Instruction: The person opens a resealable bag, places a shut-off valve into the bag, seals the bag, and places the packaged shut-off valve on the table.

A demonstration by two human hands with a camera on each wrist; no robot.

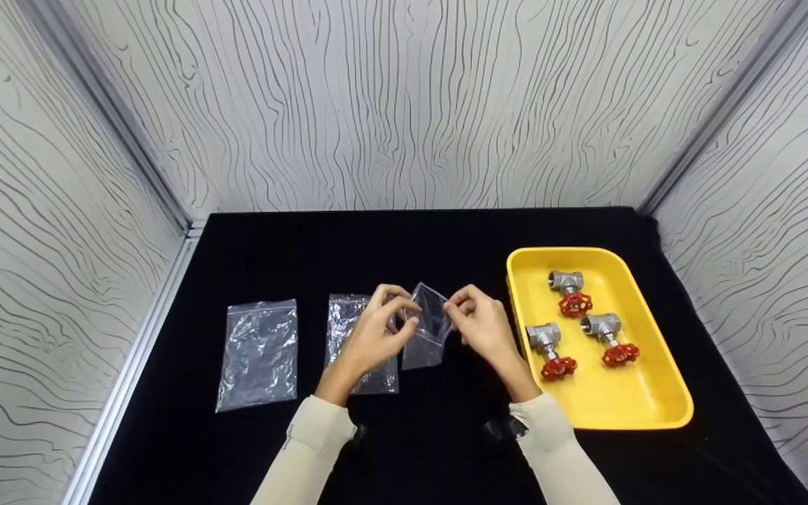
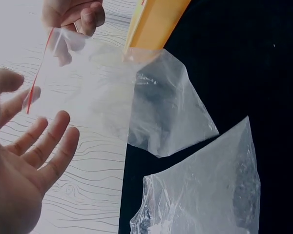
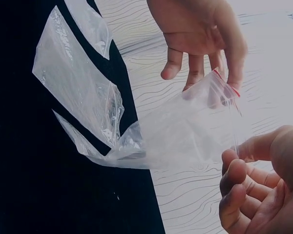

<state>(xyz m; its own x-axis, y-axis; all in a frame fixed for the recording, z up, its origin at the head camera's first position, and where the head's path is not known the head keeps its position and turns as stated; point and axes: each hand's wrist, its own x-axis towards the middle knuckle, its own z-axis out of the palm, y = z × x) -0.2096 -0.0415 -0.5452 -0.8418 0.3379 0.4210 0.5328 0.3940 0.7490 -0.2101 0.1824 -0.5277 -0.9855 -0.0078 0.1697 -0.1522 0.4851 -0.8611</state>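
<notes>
A clear zip bag with a red line along its mouth hangs between the two hands, its mouth spread apart. My right hand pinches one side of the mouth between thumb and index finger. On the other side is my left hand, its index fingertip against the plastic at the red line. The left thumb stands off from that fingertip, and the other left fingers spread loosely. Nothing shows inside the bag. Beneath the left hand, a second clear bag lies flat, partly covered.
Another clear bag lies on the black cloth at the left. To the right, a yellow tray holds three metal valves, among them one valve at the back, with red handwheels. Patterned panels enclose the table's back and sides.
</notes>
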